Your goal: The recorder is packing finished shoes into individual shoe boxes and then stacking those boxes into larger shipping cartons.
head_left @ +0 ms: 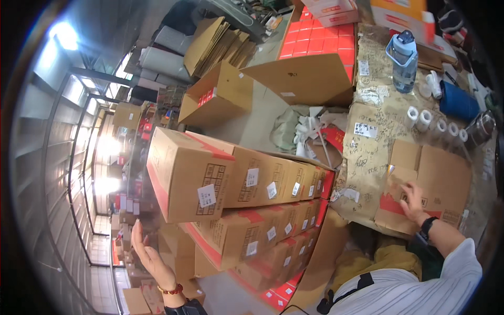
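My left hand (151, 258) is raised at the lower left, its fingers stretched out and nothing in it. It is beside the near end of stacked brown cartons (186, 176) with red bands and white labels; whether it touches them I cannot tell. My right hand (415, 202) is over a flattened brown carton (446, 178) with a red print, on the paper-covered table (373, 142). Its fingers are apart and seem to rest on the cardboard, with nothing seen in them.
A blue-lidded water bottle (405, 63), several white rolls (424, 119) and a blue pouch (458, 100) stand on the table. Beyond the stack are an open carton (218, 97), a large box of red packs (320, 44) and a bag of scraps (310, 131).
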{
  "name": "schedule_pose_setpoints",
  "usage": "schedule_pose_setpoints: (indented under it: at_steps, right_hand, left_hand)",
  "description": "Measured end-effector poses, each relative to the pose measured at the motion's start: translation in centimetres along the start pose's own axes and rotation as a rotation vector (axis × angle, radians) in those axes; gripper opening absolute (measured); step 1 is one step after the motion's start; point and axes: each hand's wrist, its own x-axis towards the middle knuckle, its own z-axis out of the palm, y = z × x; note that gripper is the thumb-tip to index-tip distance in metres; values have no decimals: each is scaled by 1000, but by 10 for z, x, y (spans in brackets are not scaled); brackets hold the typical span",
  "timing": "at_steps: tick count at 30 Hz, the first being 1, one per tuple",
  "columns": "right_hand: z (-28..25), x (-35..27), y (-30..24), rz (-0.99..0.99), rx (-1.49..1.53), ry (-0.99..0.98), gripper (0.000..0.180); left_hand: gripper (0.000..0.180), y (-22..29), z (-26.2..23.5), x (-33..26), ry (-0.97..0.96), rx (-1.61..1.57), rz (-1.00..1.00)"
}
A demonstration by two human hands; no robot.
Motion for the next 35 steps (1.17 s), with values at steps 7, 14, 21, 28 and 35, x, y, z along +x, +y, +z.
schedule_pose_setpoints:
  at_steps: [7, 14, 21, 28, 35]
  right_hand:
    - [91, 60, -192, -17, 674, -93, 36]
    - [150, 89, -251, 193, 704, -73, 38]
    - [176, 135, -244, 900, 1268, -121, 28]
    - [207, 170, -246, 1135, 1373, -96, 29]
    - [241, 173, -224, 1213, 1651, -202, 34]
  left_hand:
    - [57, -16, 57, 59, -46, -192, 403]
    - [49, 3, 100, 77, -15, -236, 499]
    - [58, -24, 64, 116, -543, -521, 360]
    - [58, -31, 95, 148, -558, -147, 251]
    - [77, -20, 61, 121, -664, -708, -410]
